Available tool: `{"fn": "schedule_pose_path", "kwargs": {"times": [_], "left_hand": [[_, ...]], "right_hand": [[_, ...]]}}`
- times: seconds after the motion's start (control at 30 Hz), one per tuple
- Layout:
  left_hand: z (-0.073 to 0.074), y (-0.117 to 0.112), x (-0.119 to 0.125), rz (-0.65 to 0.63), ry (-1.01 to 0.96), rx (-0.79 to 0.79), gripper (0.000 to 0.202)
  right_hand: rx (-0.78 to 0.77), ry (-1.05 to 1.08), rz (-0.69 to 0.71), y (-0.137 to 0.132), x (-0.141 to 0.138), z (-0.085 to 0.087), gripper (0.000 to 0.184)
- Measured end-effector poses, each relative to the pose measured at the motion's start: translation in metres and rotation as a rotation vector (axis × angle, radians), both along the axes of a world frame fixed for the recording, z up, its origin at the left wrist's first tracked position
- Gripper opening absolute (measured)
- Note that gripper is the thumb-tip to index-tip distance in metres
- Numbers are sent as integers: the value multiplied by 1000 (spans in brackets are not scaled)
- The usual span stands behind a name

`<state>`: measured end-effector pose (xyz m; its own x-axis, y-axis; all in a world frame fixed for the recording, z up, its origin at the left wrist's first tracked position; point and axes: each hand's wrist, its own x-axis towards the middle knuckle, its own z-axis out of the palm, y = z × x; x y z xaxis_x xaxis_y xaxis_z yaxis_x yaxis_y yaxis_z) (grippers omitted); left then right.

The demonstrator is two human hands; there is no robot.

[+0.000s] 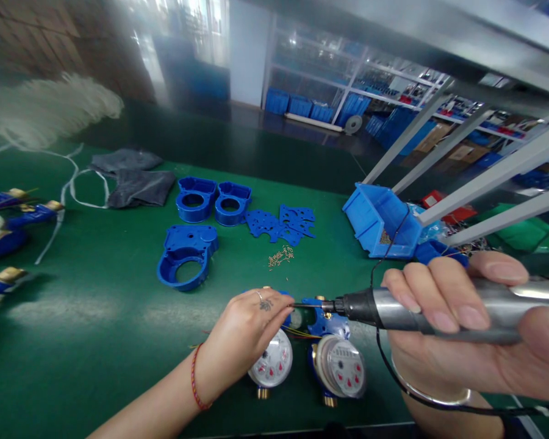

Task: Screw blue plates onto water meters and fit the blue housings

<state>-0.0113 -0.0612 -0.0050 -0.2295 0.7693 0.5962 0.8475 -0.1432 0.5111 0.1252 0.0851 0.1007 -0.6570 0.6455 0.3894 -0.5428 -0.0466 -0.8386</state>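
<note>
My right hand [448, 317] is wrapped round an electric screwdriver [393, 305], which lies nearly level with its bit pointing left. The fingertips of my left hand [256, 317] are pinched together at the tip of the bit; whatever is between them is too small to make out. Below that hand, partly covered by it, sits a water meter [274, 363] with a white dial. A second water meter [345, 369] stands to its right, tilted, and a blue plate [332, 323] shows behind it under the screwdriver. Thin coloured wires run between the two meters.
Small screws [281, 257] lie in a pile beyond my hands, near flat blue plates [297, 222]. Blue housings [187, 259] stand to the left. A blue bin [379, 222] is at the right, beside slanted metal posts [494, 174]. Grey cloth [139, 183] and more meter parts [4, 280] lie left.
</note>
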Motion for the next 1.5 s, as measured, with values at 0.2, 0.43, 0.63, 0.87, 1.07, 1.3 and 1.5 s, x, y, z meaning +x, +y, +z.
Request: {"fn": "schedule_pose_path", "kwargs": {"times": [0.2,0.43,0.63,0.87,1.07,1.3,1.5], "left_hand": [[1,-15,9,142,-3,84,17],[-35,-18,53,3,132,183,12],[-58,-9,60,81,155,252,9],[-55,-9,61,91,132,270,9],[-55,-9,60,92,148,275,10],[-58,-8,62,112,136,281,9],[-59,-8,61,94,133,264,9]], "right_hand": [[-11,-25,-2,-8,-2,0,17],[76,-23,107,-19,-30,-9,13],[161,-55,236,-28,-50,-38,10],[274,-83,271,-28,-58,-62,14],[285,-125,258,-31,-62,-65,13],[319,-143,253,-34,-64,-68,13],[357,-233,225,-39,-66,-70,28]]}}
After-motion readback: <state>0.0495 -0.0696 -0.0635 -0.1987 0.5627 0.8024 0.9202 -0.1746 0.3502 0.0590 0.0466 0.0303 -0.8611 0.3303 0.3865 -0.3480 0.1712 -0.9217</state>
